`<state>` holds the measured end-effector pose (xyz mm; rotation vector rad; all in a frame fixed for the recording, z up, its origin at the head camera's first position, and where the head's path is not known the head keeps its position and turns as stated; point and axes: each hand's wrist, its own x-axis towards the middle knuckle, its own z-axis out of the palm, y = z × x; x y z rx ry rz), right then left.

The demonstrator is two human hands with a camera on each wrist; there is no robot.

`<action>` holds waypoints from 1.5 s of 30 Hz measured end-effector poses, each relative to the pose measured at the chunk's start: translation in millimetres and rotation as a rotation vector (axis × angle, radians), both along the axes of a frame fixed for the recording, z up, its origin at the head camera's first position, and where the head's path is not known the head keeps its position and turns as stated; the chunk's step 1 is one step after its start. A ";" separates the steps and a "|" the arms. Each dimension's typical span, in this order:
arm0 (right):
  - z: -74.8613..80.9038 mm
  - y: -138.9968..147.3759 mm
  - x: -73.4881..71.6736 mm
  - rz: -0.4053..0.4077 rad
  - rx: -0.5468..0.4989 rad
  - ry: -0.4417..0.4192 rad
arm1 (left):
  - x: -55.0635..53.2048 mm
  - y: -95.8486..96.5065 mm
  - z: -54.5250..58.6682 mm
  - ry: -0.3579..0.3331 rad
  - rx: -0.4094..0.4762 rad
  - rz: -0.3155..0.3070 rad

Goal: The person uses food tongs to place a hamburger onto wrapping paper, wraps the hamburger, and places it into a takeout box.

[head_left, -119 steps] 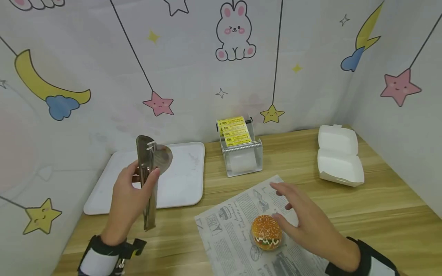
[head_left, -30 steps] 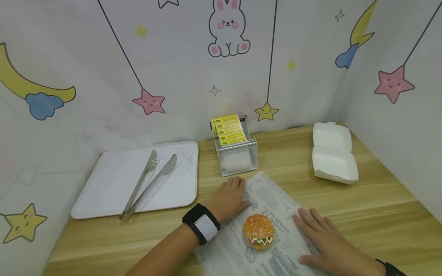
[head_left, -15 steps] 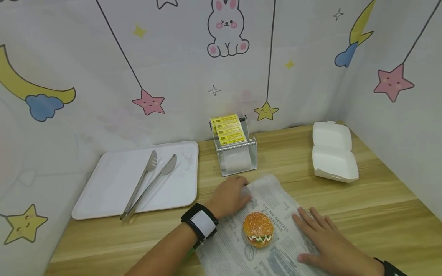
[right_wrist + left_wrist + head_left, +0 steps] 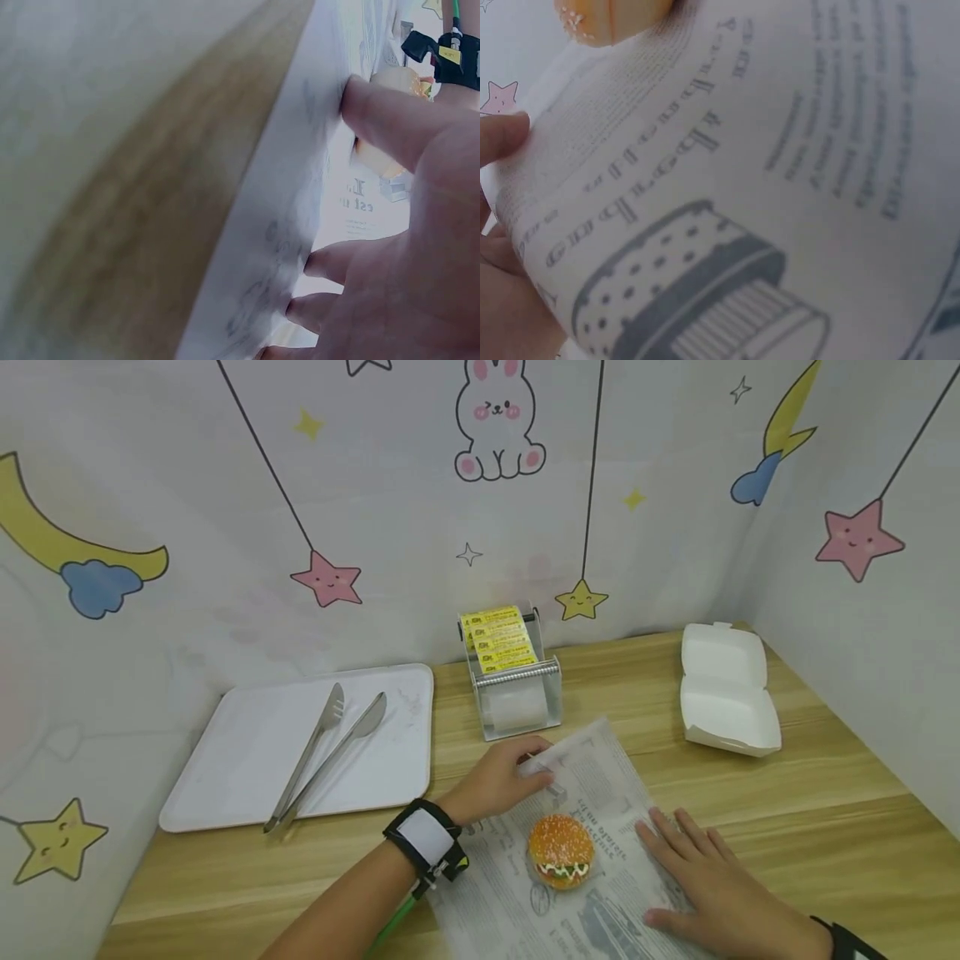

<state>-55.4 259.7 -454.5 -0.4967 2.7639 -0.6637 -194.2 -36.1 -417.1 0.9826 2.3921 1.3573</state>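
Observation:
A hamburger [image 4: 561, 847] with a sesame bun sits on a sheet of newsprint-patterned wrapping paper [image 4: 517, 902]. At the sheet's far left edge, my left hand [image 4: 498, 781] pinches the paper between thumb and fingers. That edge is raised, and the left wrist view shows the printed paper [image 4: 705, 135] curving up beside the thumb [image 4: 506, 139]. My right hand [image 4: 701, 881] lies spread on the sheet's right side, to the right of the burger. In the right wrist view its extended fingers touch the paper near its edge.
Metal tongs [image 4: 369, 720] lie across a white tray [image 4: 202, 793] at left. A dispenser [image 4: 517, 685] with a roll of yellow labels stands behind the paper. An open white clamshell box [image 4: 731, 714] is at the back right. A patterned curtain [image 4: 405, 527] backs the table.
Earlier my left hand held the tongs; they now lie on the tray. It moved to the paper, and its far left edge has since risen. My right hand came down onto the paper.

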 end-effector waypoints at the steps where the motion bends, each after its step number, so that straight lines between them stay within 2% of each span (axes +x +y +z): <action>1: 0.4 0.0 0.0 0.003 0.003 -0.003 | 0.6 -1.2 1.4 -0.010 0.008 -0.020; 5: 1.5 0.1 -0.4 0.003 -0.003 -0.017 | 5.2 -5.6 7.6 -0.037 0.012 -0.100; 8: 1.0 -0.1 -1.0 0.003 0.002 -0.016 | 11.4 -8.9 11.9 -0.013 -0.005 -0.140; 10: 0.2 -0.2 -1.7 0.008 0.010 -0.013 | 15.8 -11.2 14.1 0.032 -0.003 -0.148; 15: -1.6 1.1 -1.9 0.017 0.001 0.004 | 24.2 -16.9 12.3 0.271 -0.046 -0.121; 17: -2.1 2.3 -2.0 0.020 -0.007 0.029 | 26.6 -19.5 11.2 0.333 -0.075 -0.114; 21: -3.7 4.2 -2.4 0.011 0.010 0.143 | 30.8 -27.3 7.1 0.339 -0.093 -0.095; 24: -3.8 4.9 -2.2 -0.017 0.048 0.189 | 33.8 -33.6 5.0 0.358 -0.092 -0.102; 28: -5.0 5.4 -1.0 -0.027 0.102 0.189 | 42.8 -38.0 5.0 0.423 -0.135 -0.193; 32: -5.1 4.4 -0.4 -0.041 0.133 0.188 | 56.6 -36.5 4.0 0.542 -0.267 -0.306; 35: -5.4 3.6 -1.0 -0.052 0.142 0.185 | 63.9 -35.2 1.1 0.619 -0.333 -0.344; 37: -6.2 3.2 -1.4 -0.051 0.148 0.191 | 66.0 -34.4 -0.7 0.628 -0.337 -0.335; 40: -6.4 2.7 -1.7 -0.051 0.152 0.198 | 68.0 -30.4 -1.2 0.639 -0.336 -0.281; 45: -5.3 -0.2 -2.3 -0.054 0.158 0.197 | 71.0 -17.2 -2.4 0.754 -0.404 -0.179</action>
